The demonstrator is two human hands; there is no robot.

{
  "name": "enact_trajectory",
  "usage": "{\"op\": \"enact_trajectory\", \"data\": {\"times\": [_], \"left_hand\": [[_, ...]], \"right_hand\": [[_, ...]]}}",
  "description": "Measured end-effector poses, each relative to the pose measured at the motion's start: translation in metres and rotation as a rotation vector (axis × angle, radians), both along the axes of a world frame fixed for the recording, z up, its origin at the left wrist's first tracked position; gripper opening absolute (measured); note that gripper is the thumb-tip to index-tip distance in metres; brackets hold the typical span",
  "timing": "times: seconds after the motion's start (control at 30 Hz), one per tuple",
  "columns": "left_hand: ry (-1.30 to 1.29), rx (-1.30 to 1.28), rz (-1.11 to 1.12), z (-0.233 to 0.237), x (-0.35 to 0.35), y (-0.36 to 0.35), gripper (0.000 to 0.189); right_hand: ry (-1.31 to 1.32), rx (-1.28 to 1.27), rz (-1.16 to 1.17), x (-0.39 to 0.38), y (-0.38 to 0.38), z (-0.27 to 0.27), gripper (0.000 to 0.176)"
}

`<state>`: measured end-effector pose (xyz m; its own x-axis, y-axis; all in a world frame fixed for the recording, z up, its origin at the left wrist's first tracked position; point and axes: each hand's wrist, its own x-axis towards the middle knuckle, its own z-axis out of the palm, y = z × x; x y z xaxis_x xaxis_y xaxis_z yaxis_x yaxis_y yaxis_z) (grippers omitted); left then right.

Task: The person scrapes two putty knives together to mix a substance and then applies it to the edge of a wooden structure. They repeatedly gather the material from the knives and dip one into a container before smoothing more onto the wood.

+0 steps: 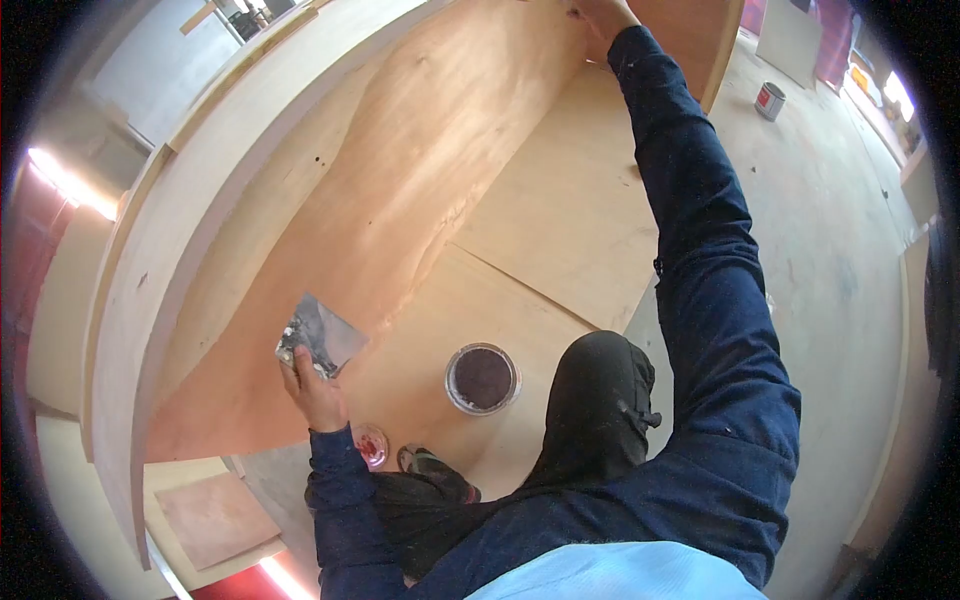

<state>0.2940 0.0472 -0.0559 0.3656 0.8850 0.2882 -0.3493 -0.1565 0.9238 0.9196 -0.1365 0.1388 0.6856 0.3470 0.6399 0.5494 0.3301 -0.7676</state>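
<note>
- Concrete floor carried a large plywood carcass, lying open, with the person crouched on its bottom panel.
- Left hand was low at the left, fingers clamped on a wide scraper; the smeared blade was held up close to the curved side panel.
- Right hand was stretched to the far end of the carcass, at the frame's top edge; its finger position could not be told.
- An open tub of dark filler stood on the bottom panel, just beside the bent knee.
- A small red-stained jar sat near the left forearm.
- A tin stood on the floor, well apart.
</note>
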Motion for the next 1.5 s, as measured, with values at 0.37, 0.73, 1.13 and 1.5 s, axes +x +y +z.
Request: {"op": "enact_trajectory", "data": {"times": [0.37, 0.73, 1.13, 1.5], "left_hand": [[-0.096, -0.157, -0.123, -0.053, -0.014, 0.056, 0.044], [0.075, -0.111, 0.108, -0.004, 0.004, 0.004, 0.043], [-0.052, -0.105, -0.086, -0.050, -0.012, 0.050, 0.045], [0.127, -0.040, 0.021, -0.011, -0.004, 0.014, 0.043]], "right_hand": [[0.160, -0.614, -1.006, -0.263, -0.028, 0.084, 0.037], [-0.158, 0.133, -0.172, 0.021, 0.043, -0.041, 0.036], [0.016, 0.090, -0.231, -0.022, 0.004, -0.001, 0.029], [0.030, 0.131, 0.000, 0.012, 0.005, -0.016, 0.034]]}}
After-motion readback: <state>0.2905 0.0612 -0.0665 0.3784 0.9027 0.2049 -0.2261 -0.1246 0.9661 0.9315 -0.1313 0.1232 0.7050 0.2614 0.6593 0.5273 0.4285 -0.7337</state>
